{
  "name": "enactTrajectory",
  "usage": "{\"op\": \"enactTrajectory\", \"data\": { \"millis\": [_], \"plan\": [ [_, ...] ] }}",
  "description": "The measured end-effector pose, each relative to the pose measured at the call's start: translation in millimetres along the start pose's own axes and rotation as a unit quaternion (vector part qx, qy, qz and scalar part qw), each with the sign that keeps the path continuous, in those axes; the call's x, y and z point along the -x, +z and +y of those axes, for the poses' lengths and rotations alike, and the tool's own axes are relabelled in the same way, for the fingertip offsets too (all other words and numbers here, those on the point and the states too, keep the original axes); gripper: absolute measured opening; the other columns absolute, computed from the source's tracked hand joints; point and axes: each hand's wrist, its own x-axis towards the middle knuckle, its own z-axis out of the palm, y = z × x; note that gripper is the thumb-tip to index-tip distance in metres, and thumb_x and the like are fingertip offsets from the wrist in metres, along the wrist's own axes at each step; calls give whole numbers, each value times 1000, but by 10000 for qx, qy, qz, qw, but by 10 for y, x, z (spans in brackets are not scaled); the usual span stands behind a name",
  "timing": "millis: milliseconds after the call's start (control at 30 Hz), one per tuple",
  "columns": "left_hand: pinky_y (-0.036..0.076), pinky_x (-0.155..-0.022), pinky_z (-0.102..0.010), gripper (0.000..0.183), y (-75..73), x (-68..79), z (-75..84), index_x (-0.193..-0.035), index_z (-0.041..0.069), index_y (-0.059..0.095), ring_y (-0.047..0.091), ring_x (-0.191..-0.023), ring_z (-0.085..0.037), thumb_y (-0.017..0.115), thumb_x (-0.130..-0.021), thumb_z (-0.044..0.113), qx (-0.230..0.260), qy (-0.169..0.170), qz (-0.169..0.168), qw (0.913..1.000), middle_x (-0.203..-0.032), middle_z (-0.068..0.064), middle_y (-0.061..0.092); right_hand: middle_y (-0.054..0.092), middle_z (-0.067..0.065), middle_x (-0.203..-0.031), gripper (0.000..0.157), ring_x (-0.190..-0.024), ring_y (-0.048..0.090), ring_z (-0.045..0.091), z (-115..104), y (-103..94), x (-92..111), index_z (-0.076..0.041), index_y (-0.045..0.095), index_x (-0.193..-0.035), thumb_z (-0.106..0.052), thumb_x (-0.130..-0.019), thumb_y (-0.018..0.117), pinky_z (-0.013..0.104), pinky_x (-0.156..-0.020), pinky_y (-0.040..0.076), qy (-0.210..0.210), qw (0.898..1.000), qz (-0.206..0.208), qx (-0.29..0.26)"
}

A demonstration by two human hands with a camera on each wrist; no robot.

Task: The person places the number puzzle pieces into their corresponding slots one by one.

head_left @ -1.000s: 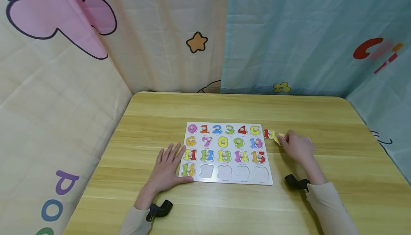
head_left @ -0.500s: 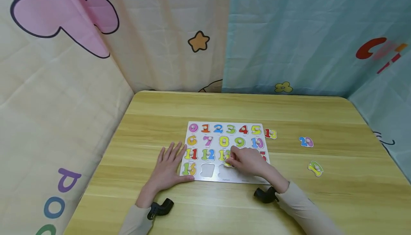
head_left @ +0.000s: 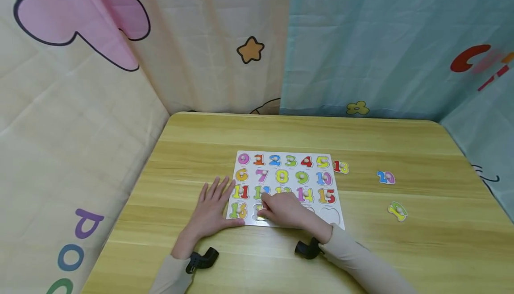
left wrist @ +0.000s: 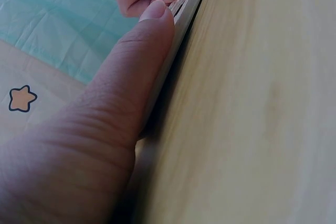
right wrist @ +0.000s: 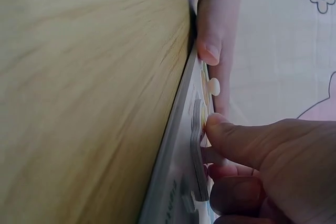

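Note:
A white number puzzle board lies on the table, with knobbed pieces set in its upper rows and in the first slot of the bottom row. My left hand rests at its left side, fingers spread; the thumb lies along the front edge. My right hand pinches the knob of a number puzzle piece with yellow on its face. That piece stands tilted over the bottom-row slot right of the 16 piece; its number is mostly hidden by the fingers.
Right of the board lie a red and yellow 13 piece, a blue and purple 20 piece and a yellow and green number piece. Printed curtains stand behind and beside the wooden table.
My right hand has reached from the loose pieces onto the board, carrying the yellow puzzle piece leftward to the slot beside 16. The left hand has stayed in place.

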Motion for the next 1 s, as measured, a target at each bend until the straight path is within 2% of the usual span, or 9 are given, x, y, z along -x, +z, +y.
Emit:
{"op": "enactTrajectory", "data": {
  "millis": [467, 800, 1000],
  "plan": [
    [0, -111, -53, 112, -14, -5, 5, -153, 13, 20, 5, -143, -31, 51, -70, 83, -46, 10, -17, 10000, -157, -9, 15, 42, -8, -56, 32, -50, 41, 10, -64, 59, -83, -19, 47, -76, -43, -90, 63, 28, -48, 32, 294, 9995, -54, 69],
    [0, -111, -53, 111, -35, 1, 28, -152, 13, 21, 6, -142, -32, 50, -71, 82, -41, -20, -30, 10000, -156, -11, 16, 42, -9, -56, 33, -50, 42, 10, -70, 50, -87, -19, 46, -75, -43, -89, 64, 27, -48, 32, 330, 9994, -67, 71],
    [0, -111, -54, 111, -11, 9, 14, -153, 14, 20, 5, -142, -32, 48, -71, 83, -72, -18, -44, 10000, -157, -10, 15, 43, -10, -56, 33, -50, 42, 8, -21, 47, -55, -21, 47, -75, -48, -89, 60, 26, -48, 32, 437, 9987, -69, -256]
  ]
}}
